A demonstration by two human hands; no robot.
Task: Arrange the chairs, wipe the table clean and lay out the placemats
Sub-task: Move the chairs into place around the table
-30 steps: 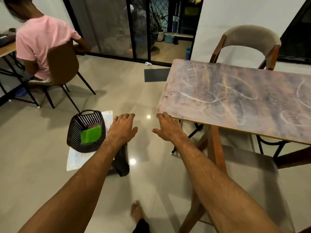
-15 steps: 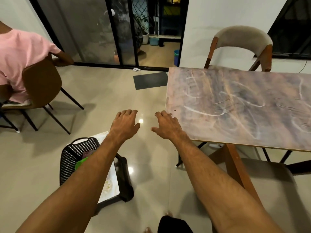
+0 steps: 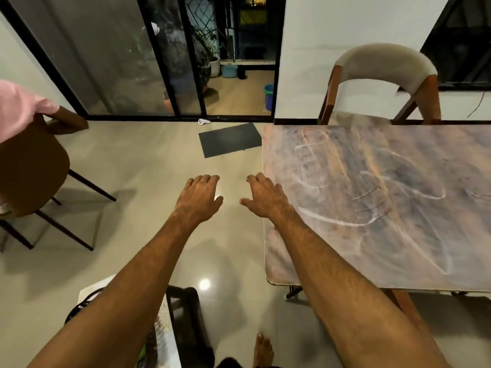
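The wooden table [image 3: 385,187] fills the right side, its top streaked with white smear marks. A chair with a padded beige back [image 3: 382,65] stands behind its far edge. Both my arms reach forward, palms down, holding nothing. My left hand [image 3: 199,200] hovers over the floor left of the table. My right hand [image 3: 265,200] hovers at the table's left edge, fingers relaxed. A black basket [image 3: 79,306] on a low stool [image 3: 186,314] with a pale mat under it sits bottom left, mostly hidden by my left arm.
A person in a pink shirt sits on a brown chair [image 3: 29,168] at the far left. A dark doormat [image 3: 229,139] lies before the glass sliding doors [image 3: 159,62]. My bare foot [image 3: 263,349] shows at the bottom. Another chair seat sits under the table's near right.
I have stepped forward along the table's left end. The basket and stool slid down and left in view, and the seated person moved toward the left edge. My hands stay empty.
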